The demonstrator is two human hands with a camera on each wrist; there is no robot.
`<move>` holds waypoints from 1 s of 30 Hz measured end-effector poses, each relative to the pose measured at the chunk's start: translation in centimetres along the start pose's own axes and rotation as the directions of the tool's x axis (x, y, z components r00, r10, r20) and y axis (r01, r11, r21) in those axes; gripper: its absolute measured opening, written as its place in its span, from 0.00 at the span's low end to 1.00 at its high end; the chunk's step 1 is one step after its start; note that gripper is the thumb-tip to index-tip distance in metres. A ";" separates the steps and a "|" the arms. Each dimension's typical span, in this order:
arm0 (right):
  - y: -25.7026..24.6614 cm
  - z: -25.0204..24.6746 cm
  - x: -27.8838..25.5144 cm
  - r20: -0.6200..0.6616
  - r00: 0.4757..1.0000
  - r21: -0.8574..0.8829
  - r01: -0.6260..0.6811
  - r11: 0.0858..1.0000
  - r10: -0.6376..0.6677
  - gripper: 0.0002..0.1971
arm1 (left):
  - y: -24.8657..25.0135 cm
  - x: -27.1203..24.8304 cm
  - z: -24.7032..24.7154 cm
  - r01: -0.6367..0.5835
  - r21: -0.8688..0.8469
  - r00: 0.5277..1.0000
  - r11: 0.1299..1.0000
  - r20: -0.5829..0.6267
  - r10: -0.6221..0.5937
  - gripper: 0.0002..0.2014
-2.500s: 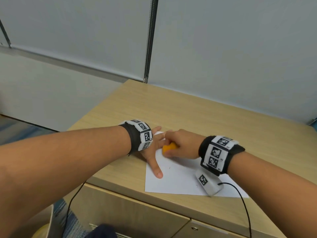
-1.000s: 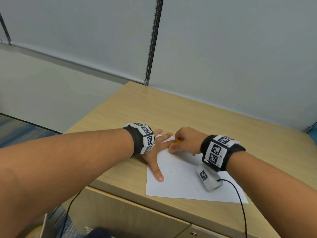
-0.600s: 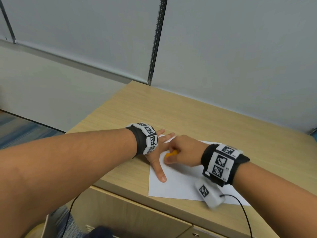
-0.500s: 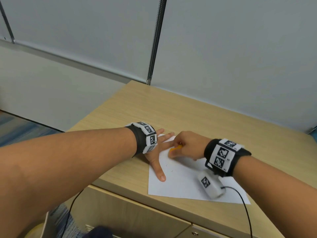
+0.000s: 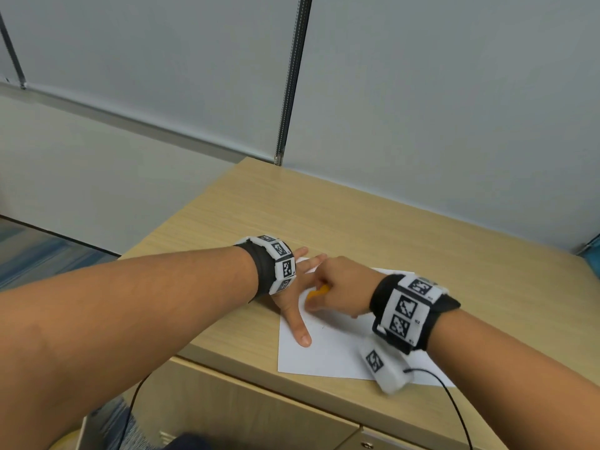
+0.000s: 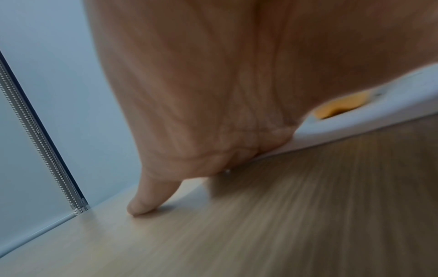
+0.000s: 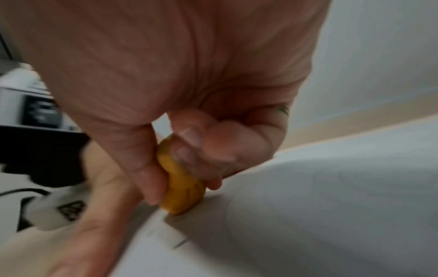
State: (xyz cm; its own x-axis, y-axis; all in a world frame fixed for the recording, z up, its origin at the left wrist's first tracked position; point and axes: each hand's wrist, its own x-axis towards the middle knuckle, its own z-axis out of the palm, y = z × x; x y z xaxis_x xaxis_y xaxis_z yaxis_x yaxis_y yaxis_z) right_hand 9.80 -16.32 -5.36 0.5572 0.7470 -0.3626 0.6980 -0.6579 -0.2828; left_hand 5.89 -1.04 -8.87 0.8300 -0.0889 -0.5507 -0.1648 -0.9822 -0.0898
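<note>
Because a loose sheet would slide under rubbing, the sheet of paper (image 5: 331,352) near the front edge of the wooden desk (image 5: 373,222) was pinned by the left hand (image 5: 290,302). Its fingers were spread straight and pressed flat, with the thumb laid on the sheet and one finger (image 6: 144,204) set out on the bare wood. Just beyond that thumb, the orange eraser (image 7: 182,185) was pinched between the thumb and curled fingers of the right hand (image 5: 339,287). It was tilted so that only its lower edge met the paper, probably to concentrate pressure on faint marks. The eraser was thus tucked beneath the right palm, touching the sheet and just beside the left hand's fingers. Farther off, the desk was bounded by a grey wall panel (image 5: 422,108).
</note>
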 end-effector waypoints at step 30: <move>7.0 0.7 -0.8 0.008 0.999 0.473 -0.039 0.880 0.040 0.14 | 2.9 -8.1 0.2 0.062 -0.105 0.998 0.993 -0.003 -0.063 0.54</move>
State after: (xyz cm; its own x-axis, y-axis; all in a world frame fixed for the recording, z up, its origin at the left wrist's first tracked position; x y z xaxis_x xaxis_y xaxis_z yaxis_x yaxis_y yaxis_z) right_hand 13.93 -21.62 -7.69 0.5810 0.7194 -0.3807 0.3800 -0.6534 -0.6547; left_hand -1.40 -3.12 -4.83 0.8403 -0.0276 -0.5414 -0.0561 -0.9978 -0.0363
